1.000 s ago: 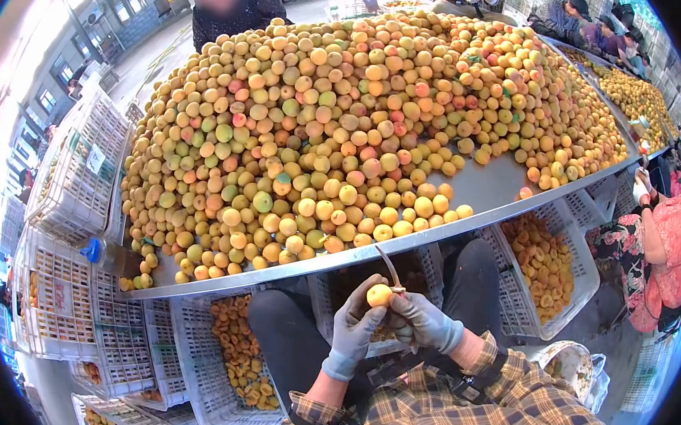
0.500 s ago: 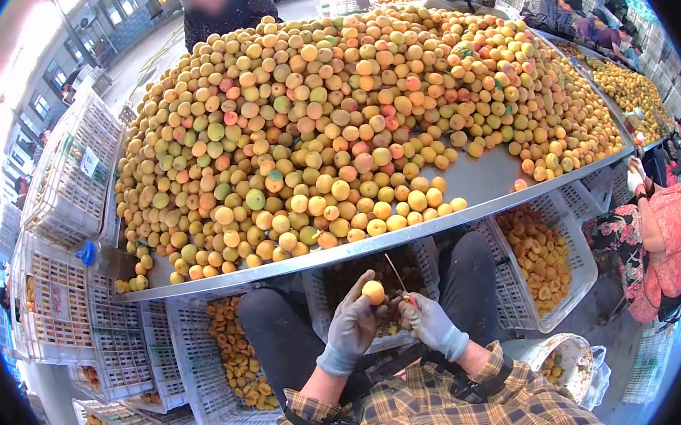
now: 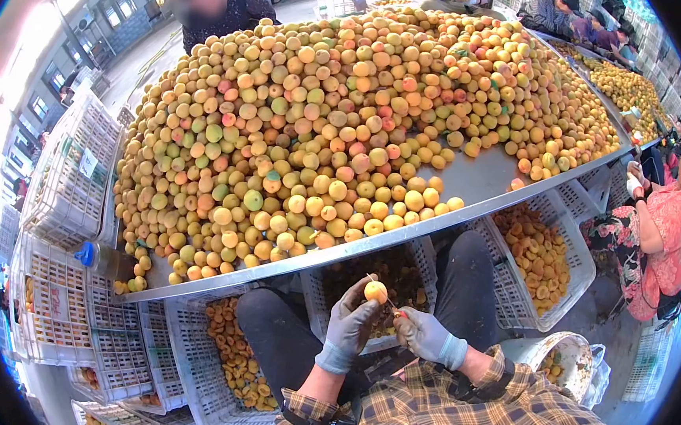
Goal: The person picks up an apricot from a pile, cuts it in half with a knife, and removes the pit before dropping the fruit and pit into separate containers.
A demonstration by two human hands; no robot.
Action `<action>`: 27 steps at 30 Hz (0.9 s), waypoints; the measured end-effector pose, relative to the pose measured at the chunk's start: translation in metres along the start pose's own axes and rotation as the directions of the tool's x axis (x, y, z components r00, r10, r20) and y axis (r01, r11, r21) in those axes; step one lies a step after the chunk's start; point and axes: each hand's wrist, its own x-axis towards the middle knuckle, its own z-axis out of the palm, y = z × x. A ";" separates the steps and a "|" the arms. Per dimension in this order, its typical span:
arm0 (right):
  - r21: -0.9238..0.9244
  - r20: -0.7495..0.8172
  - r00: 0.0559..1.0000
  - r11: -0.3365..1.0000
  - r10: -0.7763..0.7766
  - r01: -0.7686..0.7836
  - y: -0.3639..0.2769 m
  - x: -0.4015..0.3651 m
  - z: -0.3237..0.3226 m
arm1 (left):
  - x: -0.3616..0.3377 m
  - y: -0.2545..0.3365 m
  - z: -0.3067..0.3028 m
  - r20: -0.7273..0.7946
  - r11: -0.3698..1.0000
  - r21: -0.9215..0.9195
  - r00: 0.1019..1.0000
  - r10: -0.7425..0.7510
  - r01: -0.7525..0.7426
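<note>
My left hand, in a grey-white work glove with dark stains, grips a yellow-orange apricot between thumb and fingers. In my gloved right hand is a thin-bladed knife with a red handle. Its blade lies at the apricot, and a bit of the tip shows past the fruit's upper left. Both hands are over my lap, above a white crate with dark contents between my knees. In front of them, a large heap of whole apricots covers the metal table.
Crates of halved apricots stand on the left and right. A white bucket is by my right side. The table's raised metal edge runs just beyond my knees. One person sits at right, another stands behind the heap.
The knife blade, held upright apart from the apricot before, is now at the fruit. My right hand has tilted and moved slightly left toward my left hand.
</note>
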 end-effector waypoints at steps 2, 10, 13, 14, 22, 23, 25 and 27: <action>-0.003 0.004 1.000 1.000 0.000 0.000 0.000 0.000 0.001 | -0.001 0.000 0.001 -0.009 1.000 -0.002 1.000 0.000 0.000; 0.011 0.034 0.998 0.999 0.045 -0.045 0.020 0.004 0.005 | 0.000 -0.010 -0.006 -0.052 1.000 0.012 0.998 0.021 -0.020; -0.169 -0.008 0.992 0.978 -0.129 0.125 0.015 0.006 0.007 | -0.002 -0.015 -0.003 -0.083 0.996 -0.088 0.996 -0.032 0.024; -0.166 -0.012 0.992 0.978 -0.127 0.123 0.011 0.007 0.006 | -0.001 -0.019 -0.007 -0.083 0.996 -0.086 0.996 -0.036 0.029; 0.026 0.118 0.954 0.960 0.276 -0.280 0.009 0.021 0.002 | 0.007 -0.034 -0.013 -0.177 0.998 0.044 0.982 0.060 -0.053; -0.142 0.075 0.982 0.976 0.175 -0.163 0.018 0.023 0.003 | 0.006 -0.034 -0.014 -0.175 0.997 0.051 0.983 0.060 -0.052; -0.068 0.055 0.976 0.976 0.211 -0.207 0.001 0.009 0.008 | 0.006 -0.033 -0.012 -0.135 0.999 -0.039 0.990 0.028 -0.034; -0.002 0.038 0.966 0.966 0.257 -0.257 0.002 0.002 0.010 | 0.012 -0.034 -0.021 -0.138 0.982 -0.181 0.990 0.030 -0.055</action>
